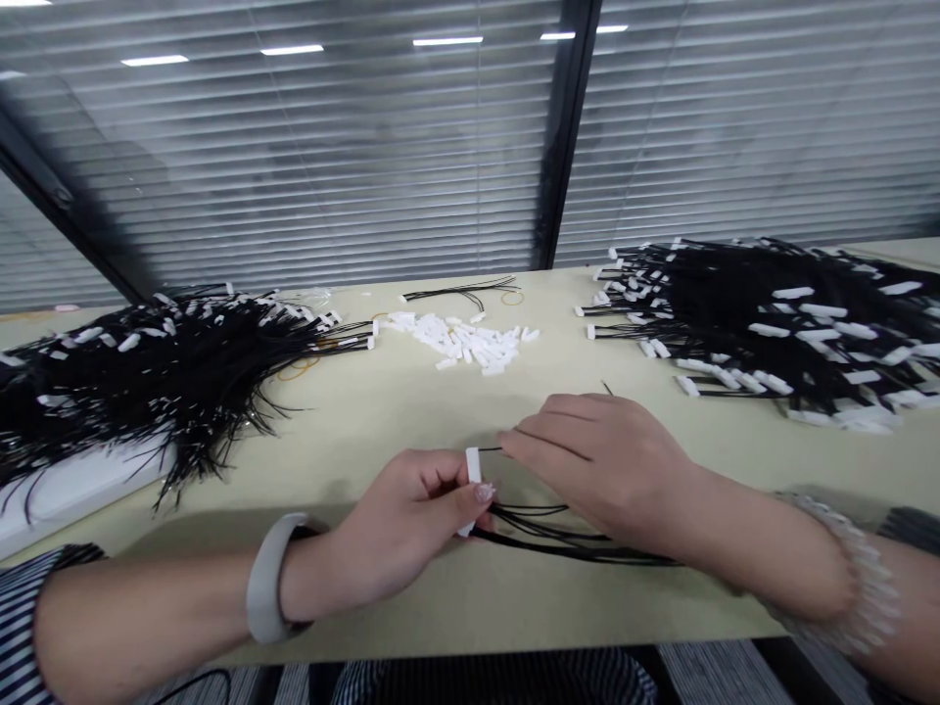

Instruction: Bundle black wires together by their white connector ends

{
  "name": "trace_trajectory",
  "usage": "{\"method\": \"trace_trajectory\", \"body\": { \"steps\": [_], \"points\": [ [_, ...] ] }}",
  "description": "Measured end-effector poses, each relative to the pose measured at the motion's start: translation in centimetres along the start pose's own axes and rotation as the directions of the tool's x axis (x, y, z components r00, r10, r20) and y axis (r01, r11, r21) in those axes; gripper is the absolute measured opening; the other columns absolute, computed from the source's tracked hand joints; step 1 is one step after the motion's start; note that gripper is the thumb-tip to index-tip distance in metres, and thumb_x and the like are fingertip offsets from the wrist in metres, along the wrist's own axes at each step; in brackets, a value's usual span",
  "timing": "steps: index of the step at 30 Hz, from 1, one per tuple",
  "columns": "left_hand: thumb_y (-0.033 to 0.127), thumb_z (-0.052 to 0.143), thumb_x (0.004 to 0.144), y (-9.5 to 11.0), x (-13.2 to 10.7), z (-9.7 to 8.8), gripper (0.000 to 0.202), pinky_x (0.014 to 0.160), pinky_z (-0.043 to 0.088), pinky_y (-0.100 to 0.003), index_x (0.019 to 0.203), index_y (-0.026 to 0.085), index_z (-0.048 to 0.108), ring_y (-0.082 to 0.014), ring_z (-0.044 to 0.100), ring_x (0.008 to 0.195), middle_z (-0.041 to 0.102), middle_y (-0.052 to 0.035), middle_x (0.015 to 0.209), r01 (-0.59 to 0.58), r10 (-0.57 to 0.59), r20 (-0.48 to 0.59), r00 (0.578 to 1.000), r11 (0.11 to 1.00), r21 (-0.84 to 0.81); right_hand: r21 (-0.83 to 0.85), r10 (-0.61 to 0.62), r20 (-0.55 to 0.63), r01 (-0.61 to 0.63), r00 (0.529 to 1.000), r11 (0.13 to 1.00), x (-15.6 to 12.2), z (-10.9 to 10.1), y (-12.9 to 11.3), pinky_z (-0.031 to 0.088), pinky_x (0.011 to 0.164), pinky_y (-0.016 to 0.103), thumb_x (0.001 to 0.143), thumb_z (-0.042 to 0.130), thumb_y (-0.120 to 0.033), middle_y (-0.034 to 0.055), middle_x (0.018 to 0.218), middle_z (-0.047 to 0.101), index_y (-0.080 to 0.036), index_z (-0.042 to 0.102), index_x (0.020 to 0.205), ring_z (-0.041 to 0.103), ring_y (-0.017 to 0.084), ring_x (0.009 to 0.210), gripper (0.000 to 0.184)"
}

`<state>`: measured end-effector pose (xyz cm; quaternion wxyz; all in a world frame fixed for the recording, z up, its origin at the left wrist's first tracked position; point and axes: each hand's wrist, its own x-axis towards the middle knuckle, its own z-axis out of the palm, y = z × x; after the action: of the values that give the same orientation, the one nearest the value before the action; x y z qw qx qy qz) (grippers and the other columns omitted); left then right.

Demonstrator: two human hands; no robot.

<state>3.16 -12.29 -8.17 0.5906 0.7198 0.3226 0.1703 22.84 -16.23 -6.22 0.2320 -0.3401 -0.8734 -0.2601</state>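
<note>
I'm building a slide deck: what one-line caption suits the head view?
Left hand holding a white connector, right hand at one black wire, white pieces piled beyond on the table.

Two bare hands work at a slim white plastic connector trailing thin black wires.

The left hand grips the connector; right of it, the right hand pinches a single black wire at its far end. Beyond the connector, a heap of small white plastic pieces lies on the cream table, between a left tangle of black wires and a right one.
</note>
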Motion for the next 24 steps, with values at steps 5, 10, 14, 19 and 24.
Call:
{"method": "trace_trajectory", "body": {
  "steps": [5, 10, 14, 19, 24],
  "points": [
    [0.038, 0.05, 0.082, 0.0, 0.0, 0.0, 0.028, 0.059, 0.042, -0.021, 0.068, 0.014, 0.056, -0.0104, 0.051, 0.062, 0.055, 0.0, 0.064, 0.008, -0.007, -0.013, 1.0, 1.0, 0.018, -0.027, -0.043, -0.029, 0.042, 0.999, 0.999, 0.2, 0.1, -0.3, 0.041, 0.058, 0.027, 0.082, 0.041, -0.007, 0.0042, 0.074, 0.064, -0.014, 0.061, 0.069, 0.051, 0.013, 0.065, 0.025],
    [0.038, 0.053, 0.08, 0.6, 0.0, 0.3, 0.027, 0.06, 0.045, -0.022, 0.068, 0.014, 0.055, -0.0097, 0.054, 0.06, 0.056, -0.0001, 0.065, 0.038, -0.04, -0.027, 0.999, 0.996, -0.075, 0.05, 0.04, -0.038, -0.038, 0.998, 0.998, 0.0, 0.4, 0.6, 0.041, 0.06, 0.027, 0.081, 0.044, -0.007, 0.004, 0.078, 0.064, -0.014, 0.061, 0.081, 0.053, 0.013, 0.07, 0.018],
    [0.039, 0.056, 0.078, 0.5, 0.1, 0.4, 0.026, 0.052, 0.045, -0.021, 0.073, 0.013, 0.055, -0.0069, 0.055, 0.051, 0.057, 0.0002, 0.071, 0.064, -0.085, -0.08, 0.993, 0.969, -0.24, 0.059, 0.19, -0.072, -0.186, 0.979, 0.981, 0.1, -0.2, 2.1, 0.043, 0.066, 0.029, 0.082, 0.051, -0.016, 0.0047, 0.082, 0.06, -0.016, 0.056, 0.093, 0.053, 0.015, 0.077, 0.012],
    [0.041, 0.056, 0.079, -0.1, 0.3, 0.1, 0.027, 0.052, 0.045, -0.02, 0.079, 0.014, 0.056, -0.0061, 0.055, 0.051, 0.056, 0.0006, 0.073, -0.018, -0.035, -0.161, 0.986, 0.946, -0.322, 0.366, 0.495, -0.246, -0.393, 0.833, 0.844, 0.2, -2.4, 1.8, 0.039, 0.058, 0.03, 0.074, 0.061, -0.025, 0.0023, 0.072, 0.048, -0.021, 0.047, 0.08, 0.045, 0.014, 0.066, 0.016],
    [0.039, 0.056, 0.079, -0.4, 0.6, 0.1, 0.025, 0.053, 0.044, -0.022, 0.079, 0.014, 0.055, -0.0068, 0.054, 0.052, 0.057, 0.0002, 0.072, -0.057, -0.019, -0.202, 0.979, 0.93, -0.362, 0.444, 0.518, -0.192, -0.398, 0.833, 0.803, 0.0, -3.6, 0.7, 0.034, 0.052, 0.03, 0.07, 0.065, -0.024, -0.0005, 0.066, 0.043, -0.022, 0.044, 0.079, 0.041, 0.012, 0.057, 0.022]
  ]
}}
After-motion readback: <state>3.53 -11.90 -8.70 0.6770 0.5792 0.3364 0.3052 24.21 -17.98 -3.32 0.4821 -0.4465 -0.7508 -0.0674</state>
